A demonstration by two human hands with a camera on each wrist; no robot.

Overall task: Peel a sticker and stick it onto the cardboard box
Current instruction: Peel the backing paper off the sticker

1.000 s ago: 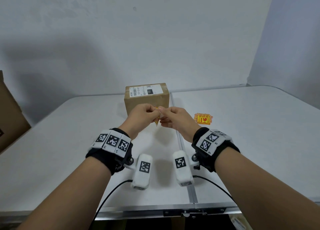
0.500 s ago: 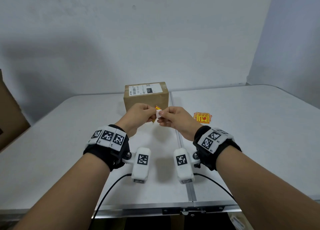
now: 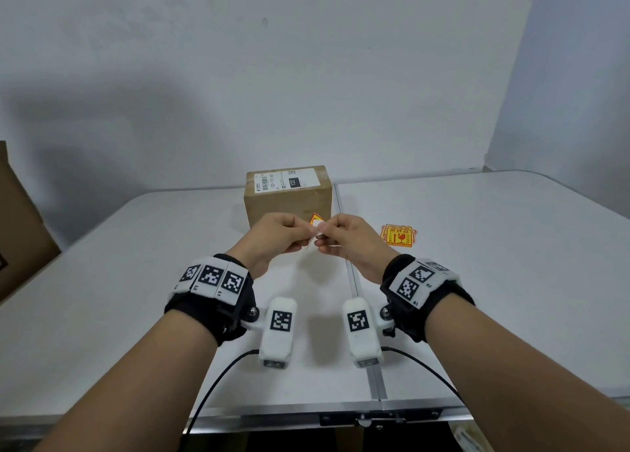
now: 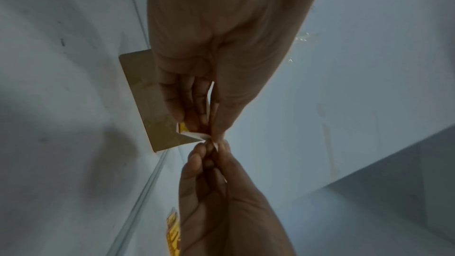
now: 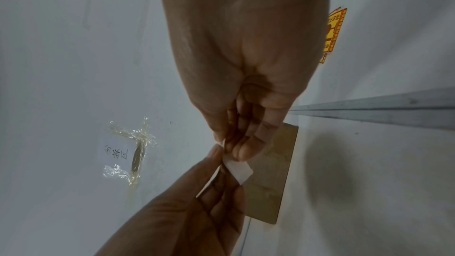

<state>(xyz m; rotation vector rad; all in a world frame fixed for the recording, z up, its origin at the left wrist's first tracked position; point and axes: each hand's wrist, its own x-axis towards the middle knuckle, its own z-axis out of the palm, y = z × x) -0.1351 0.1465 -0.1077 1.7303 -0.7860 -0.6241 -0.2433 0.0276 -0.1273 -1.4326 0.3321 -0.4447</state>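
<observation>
A: We've got the small yellow-and-red paper sticker (image 3: 315, 220) pinched in our left hand (image 3: 278, 238), with our right hand (image 3: 347, 238) fingers (image 5: 242, 151) nipping its thin white backing (image 5: 238, 170).

B: Yeah, and it's floppy. Pull crooked and it could tear or fold onto itself. The matte brown cardboard box (image 3: 288, 199) waits just beyond our fingertips on the smooth white surface (image 3: 494, 281).

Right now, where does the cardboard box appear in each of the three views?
Head: the cardboard box stands at centre, behind both hands.
Left wrist: left of centre, partly behind the left hand.
Right wrist: lower right of centre, behind the fingers.
Shared landmark: the metal table seam beside the box.
</observation>
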